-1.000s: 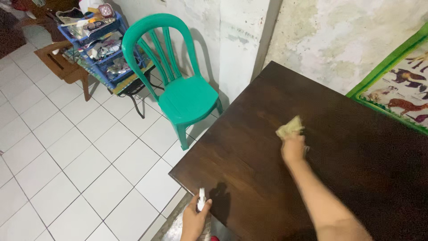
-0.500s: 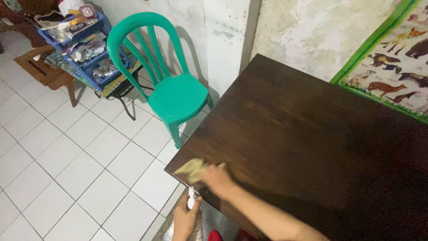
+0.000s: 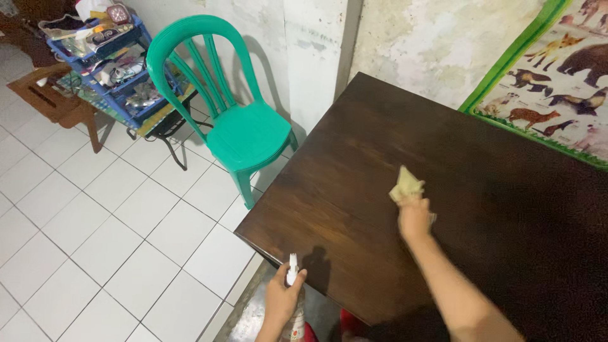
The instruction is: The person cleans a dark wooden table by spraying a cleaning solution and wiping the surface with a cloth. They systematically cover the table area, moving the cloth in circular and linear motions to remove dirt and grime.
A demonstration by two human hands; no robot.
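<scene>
My right hand [image 3: 415, 217] presses a crumpled yellowish cloth [image 3: 406, 185] onto the dark brown wooden table [image 3: 481, 190], near the middle of its left half. My left hand [image 3: 283, 296] is below the table's near edge, closed around a small spray bottle [image 3: 292, 271] with a white nozzle that points up. The bottle's shadow falls on the table top beside it.
A green plastic chair [image 3: 234, 120] stands on the white tiled floor [image 3: 95, 221] left of the table. Behind the chair is a blue rack [image 3: 120, 69] full of small items and a wooden stool [image 3: 50, 95]. An animal poster [image 3: 557, 69] hangs on the wall at right.
My right hand has swept the cloth from the table's near left corner back up toward the middle. My left hand with the spray bottle stays by the near edge.
</scene>
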